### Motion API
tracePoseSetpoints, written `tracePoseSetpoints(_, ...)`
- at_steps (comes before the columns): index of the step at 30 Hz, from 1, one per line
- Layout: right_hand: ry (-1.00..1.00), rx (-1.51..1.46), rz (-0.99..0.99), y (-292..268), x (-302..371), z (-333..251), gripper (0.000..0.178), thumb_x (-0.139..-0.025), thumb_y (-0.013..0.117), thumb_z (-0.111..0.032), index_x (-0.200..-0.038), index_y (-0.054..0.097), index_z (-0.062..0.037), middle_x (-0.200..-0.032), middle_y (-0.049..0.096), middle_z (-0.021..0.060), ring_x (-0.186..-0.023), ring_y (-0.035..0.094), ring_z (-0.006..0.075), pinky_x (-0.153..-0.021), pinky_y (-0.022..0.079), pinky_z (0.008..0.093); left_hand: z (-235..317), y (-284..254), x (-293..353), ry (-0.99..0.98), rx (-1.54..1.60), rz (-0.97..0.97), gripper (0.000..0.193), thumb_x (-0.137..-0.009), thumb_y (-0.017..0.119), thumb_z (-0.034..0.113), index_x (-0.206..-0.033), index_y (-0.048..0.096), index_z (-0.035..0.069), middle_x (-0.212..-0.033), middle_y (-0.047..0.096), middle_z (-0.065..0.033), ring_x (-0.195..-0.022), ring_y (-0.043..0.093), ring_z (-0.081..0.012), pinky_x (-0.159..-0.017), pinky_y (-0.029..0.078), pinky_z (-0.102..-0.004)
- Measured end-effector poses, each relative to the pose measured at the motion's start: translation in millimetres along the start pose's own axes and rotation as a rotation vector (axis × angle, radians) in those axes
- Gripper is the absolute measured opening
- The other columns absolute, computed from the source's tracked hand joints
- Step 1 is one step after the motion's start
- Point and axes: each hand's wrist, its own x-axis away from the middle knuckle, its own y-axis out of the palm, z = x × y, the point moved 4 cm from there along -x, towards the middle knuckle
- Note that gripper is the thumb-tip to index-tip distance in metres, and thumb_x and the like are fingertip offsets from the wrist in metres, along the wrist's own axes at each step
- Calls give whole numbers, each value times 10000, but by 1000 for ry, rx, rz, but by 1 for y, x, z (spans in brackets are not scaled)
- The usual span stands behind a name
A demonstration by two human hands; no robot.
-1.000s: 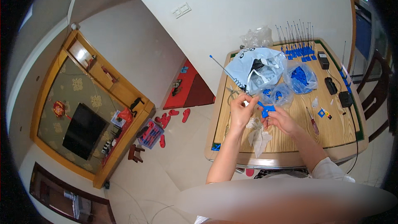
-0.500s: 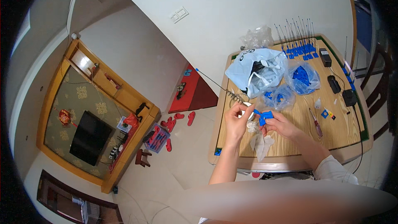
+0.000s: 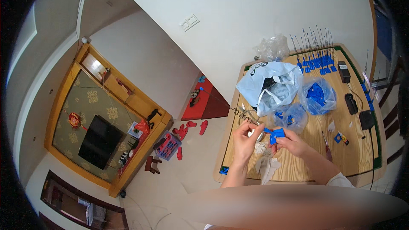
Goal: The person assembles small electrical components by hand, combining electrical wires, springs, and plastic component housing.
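The left hand (image 3: 243, 141) pinches the coiled wire (image 3: 241, 113); the right hand (image 3: 295, 144) grips the blue piece (image 3: 277, 134) above the worktop (image 3: 298, 169). The wire has tilted farther left, suggesting reorientation. Beyond stands a row of blue-based wires (image 3: 315, 63).

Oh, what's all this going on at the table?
A person is working with both bare hands. The left hand pinches the end of a blue-tipped coiled wire, while the right hand holds a blue piece close beside it. At the table's far side, a cluster of similar coiled wires stands upright on blue bases. Clear bags with blue pieces lie nearer the hands.
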Motion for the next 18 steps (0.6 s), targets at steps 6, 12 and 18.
tracePoseSetpoints(6,-8,-44,53,-13,-1,-12,246,-871,458,-143,-1079,453,-13,-832,592,71,-700,587,149,-640,459,271,1,16,-12,49,-37,-20,143,-723,686,27,-624,583,28,-654,574,-18,-684,485,-84,-956,278,-336)
tracePoseSetpoints(12,-39,-70,50,-22,4,-19,254,-871,456,-134,-1089,446,-6,-839,588,77,-701,586,154,-636,468,279,8,32,-14,9,0,-48,129,-730,670,-7,-641,577,2,-736,546,-32,-722,479,-100,-753,363,-250)
tracePoseSetpoints(18,-41,-126,49,-20,4,-25,245,-877,455,-131,-1085,444,-1,-873,579,88,-719,583,160,-656,483,295,6,32,-16,28,-9,-69,127,-734,661,-18,-643,572,-7,-756,527,-33,-724,473,-104,-680,354,-223)
